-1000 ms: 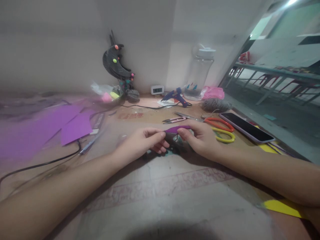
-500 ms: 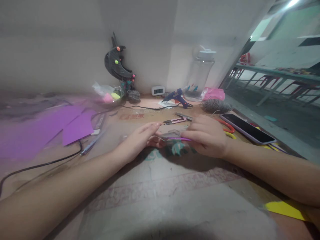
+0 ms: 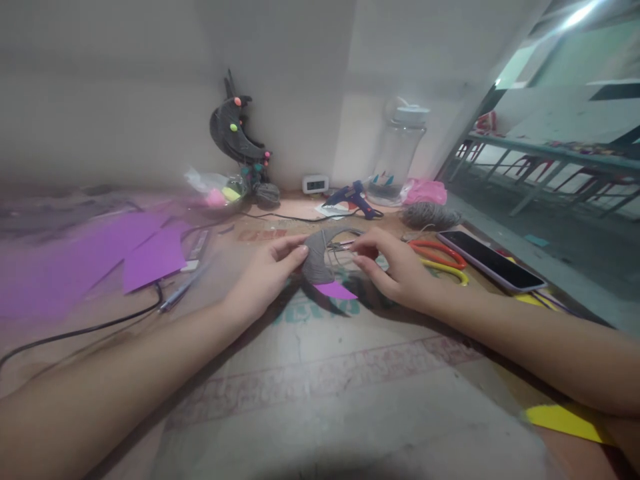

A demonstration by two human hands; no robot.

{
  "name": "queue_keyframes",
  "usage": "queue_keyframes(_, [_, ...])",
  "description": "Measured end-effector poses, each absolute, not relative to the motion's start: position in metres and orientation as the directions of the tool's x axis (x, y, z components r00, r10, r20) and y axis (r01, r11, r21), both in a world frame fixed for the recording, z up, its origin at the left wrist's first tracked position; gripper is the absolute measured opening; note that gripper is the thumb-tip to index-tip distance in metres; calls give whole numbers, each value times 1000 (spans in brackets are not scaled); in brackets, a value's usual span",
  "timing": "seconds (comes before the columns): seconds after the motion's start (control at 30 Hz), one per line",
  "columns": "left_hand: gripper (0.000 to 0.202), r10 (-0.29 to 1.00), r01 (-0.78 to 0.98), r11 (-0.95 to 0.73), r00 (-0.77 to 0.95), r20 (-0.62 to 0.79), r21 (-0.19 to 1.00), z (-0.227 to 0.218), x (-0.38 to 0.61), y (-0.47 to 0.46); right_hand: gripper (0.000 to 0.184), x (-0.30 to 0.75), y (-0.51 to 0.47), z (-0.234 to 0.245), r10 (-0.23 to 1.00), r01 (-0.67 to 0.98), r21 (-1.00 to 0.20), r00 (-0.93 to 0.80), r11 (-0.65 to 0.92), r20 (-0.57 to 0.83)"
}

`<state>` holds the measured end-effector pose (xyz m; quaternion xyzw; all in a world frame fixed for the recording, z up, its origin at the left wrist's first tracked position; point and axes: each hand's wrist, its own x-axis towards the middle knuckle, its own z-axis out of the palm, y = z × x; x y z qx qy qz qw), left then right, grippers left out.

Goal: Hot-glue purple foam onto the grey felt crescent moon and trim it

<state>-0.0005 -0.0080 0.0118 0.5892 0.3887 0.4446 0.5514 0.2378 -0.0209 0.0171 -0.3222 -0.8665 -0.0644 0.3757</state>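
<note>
A crescent shape partly wrapped in grey yarn (image 3: 318,257) is held upright above the table, its lower tip bare purple paper (image 3: 339,290). My left hand (image 3: 265,270) grips its left side between thumb and fingers. A loose strand of yarn loops inside the curve toward my right hand (image 3: 393,263). The fingers of that hand are bent around the strand, close to the crescent's upper tip; their exact hold is partly hidden. Behind the crescent, small thread snips (image 3: 345,245) lie partly covered. Right of my right hand lie an orange handle (image 3: 440,252) and a yellow handle (image 3: 447,271).
A phone (image 3: 493,262) and a ball of grey yarn (image 3: 431,215) lie right. A blue glue gun (image 3: 354,195), small clock (image 3: 315,184) and clear bottle (image 3: 400,153) line the wall. Purple sheets (image 3: 153,257), a pen (image 3: 181,290) and black cable (image 3: 85,331) are left.
The crescent has turned from nearly edge-on to show its wrapped face. My left fingers now grip its left side, and my right hand has opened its grip on the purple part and shifted slightly.
</note>
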Motion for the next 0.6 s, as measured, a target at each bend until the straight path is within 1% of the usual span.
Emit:
queue_keyframes(0.03, [43, 948, -27, -94, 304, 97, 995, 12, 0, -8, 17, 237, -22, 17, 500, 599, -128, -511, 791, 699])
queue_keyframes(0.07, [43, 947, -21, -98, 305, 100, 995, 12, 0, -9, 21, 235, -23, 17, 466, 585, -90, -533, 806, 706])
queue_keyframes(0.17, [41, 942, 7, -112, 320, 103, 994, 12, 0, -9, 35, 230, -29, 16, 320, 537, 136, -668, 833, 672])
queue_keyframes(0.2, [40, 940, 18, -118, 325, 105, 993, 12, 0, -10, 36, 229, -31, 15, 285, 522, 204, -706, 828, 648])
queue_keyframes(0.27, [38, 941, 48, -126, 323, 104, 991, 13, 1, -11, 32, 227, -32, 15, 258, 515, 286, -746, 808, 614])
queue_keyframes(0.33, [37, 948, 87, -136, 302, 104, 987, 14, 1, -12, 26, 226, -32, 15, 288, 547, 317, -752, 774, 593])
queue_keyframes(0.4, [34, 953, 128, -166, 275, 126, 978, 14, 1, -12, 22, 227, -29, 15, 350, 592, 333, -750, 734, 560])
queue_keyframes(0.5, [30, 961, 175, -182, 241, 137, 968, 13, 0, -12, 26, 229, -25, 15, 430, 634, 328, -741, 700, 516])
queue_keyframes(0.53, [29, 964, 188, -180, 229, 135, 966, 13, 0, -12, 27, 230, -25, 16, 426, 633, 325, -740, 703, 521])
queue_keyframes(0.6, [29, 966, 204, -176, 225, 129, 963, 13, -1, -12, 28, 231, -26, 17, 366, 606, 333, -744, 723, 559])
